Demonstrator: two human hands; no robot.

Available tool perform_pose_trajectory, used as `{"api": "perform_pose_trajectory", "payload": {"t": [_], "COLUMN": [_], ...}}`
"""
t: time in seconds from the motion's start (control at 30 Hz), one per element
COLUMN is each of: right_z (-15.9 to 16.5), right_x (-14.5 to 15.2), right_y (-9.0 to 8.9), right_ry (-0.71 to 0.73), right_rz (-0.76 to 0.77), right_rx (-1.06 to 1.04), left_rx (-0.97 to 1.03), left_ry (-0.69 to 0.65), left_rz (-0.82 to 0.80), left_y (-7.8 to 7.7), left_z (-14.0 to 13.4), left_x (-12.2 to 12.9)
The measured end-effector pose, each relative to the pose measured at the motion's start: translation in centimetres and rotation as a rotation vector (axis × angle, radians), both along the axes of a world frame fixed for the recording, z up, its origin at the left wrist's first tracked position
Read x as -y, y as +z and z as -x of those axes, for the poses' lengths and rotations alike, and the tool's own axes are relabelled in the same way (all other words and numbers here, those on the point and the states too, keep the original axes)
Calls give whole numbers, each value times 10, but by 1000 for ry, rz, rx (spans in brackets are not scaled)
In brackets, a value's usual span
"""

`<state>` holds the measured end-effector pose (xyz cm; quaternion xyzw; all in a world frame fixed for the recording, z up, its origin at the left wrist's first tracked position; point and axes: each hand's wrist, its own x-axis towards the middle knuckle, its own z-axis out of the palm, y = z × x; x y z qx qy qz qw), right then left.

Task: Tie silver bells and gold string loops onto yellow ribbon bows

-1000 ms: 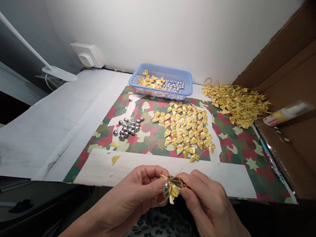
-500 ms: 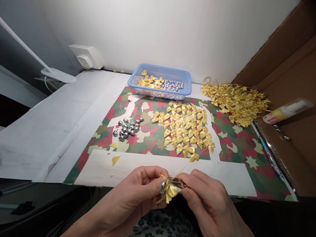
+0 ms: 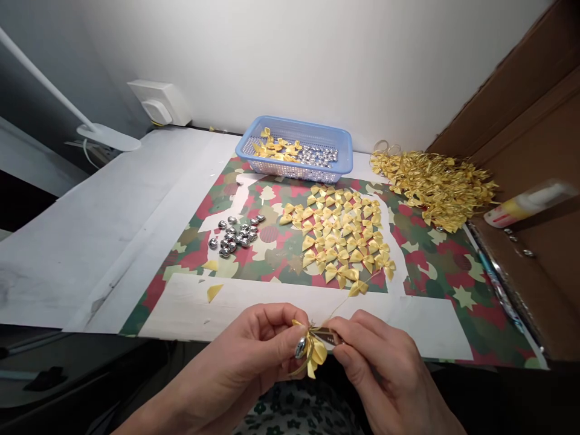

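Observation:
Pinched between the thumb and fingers of my left hand [image 3: 267, 344] is a yellow ribbon bow [image 3: 316, 356] with a loop of gold cord. A shiny silver bell [image 3: 300, 347] sits against it, just below my thumb tip. My right hand [image 3: 380, 356] grips a small flat metal tool [image 3: 327, 336] with lettering on it, tapering toward the bow; its tip is at the knot, where details are too small to tell. From there a thin gold thread [image 3: 338, 309] runs up to the laid-out bows [image 3: 342, 238]. Both hands are at the table's front edge.
Loose silver bells [image 3: 235, 234] lie left of the bows on the patterned sheet [image 3: 272, 266]. A blue basket [image 3: 294, 172] behind holds bows and bells. At right are a heap of corded bows [image 3: 439, 187], a bottle [image 3: 521, 205] and cardboard [image 3: 539, 151]. A lamp base [image 3: 109, 138] stands left.
The view has shifted very slightly. The bow and bell have tilted a little in my left hand, and the bow hangs slightly lower. Both grips look the same.

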<state>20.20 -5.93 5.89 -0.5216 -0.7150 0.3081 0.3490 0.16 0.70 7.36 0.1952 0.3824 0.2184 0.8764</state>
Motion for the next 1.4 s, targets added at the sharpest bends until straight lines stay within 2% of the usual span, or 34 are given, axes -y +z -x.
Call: {"api": "perform_pose_trajectory", "payload": {"t": [0.13,0.27,0.43,0.6,0.77,1.03,1.23,1.3,1.4], "right_z": [1,2,1,1,2,4,3,3,3], "right_x": [2,2,-2,-5,-5,-5,-4,-4,-4], "right_y": [-6,-19,-29,-28,-30,-37,-38,-39,-40], "right_ry": [-2,-25,-66,-118,-153,-150,-157,-154,-149], "right_rz": [-28,-216,-497,-673,-733,-736,-751,-763,-750], "right_rx": [-84,-139,20,115,101,41,42,44,52], "left_rx": [-123,-209,-286,-294,-238,-206,-240,-219,-213], "left_ry": [2,5,59,100,190,184,150,171,128], "left_rz": [-191,-374,-521,-685,-841,-1139,-1087,-1108,-1146], "left_y": [6,13,15,14,7,4,10,11,11], "left_z": [-2,-2,-1,-1,0,2,4,5,8], "left_x": [0,3,8,16,22,19,20,21,21]}}
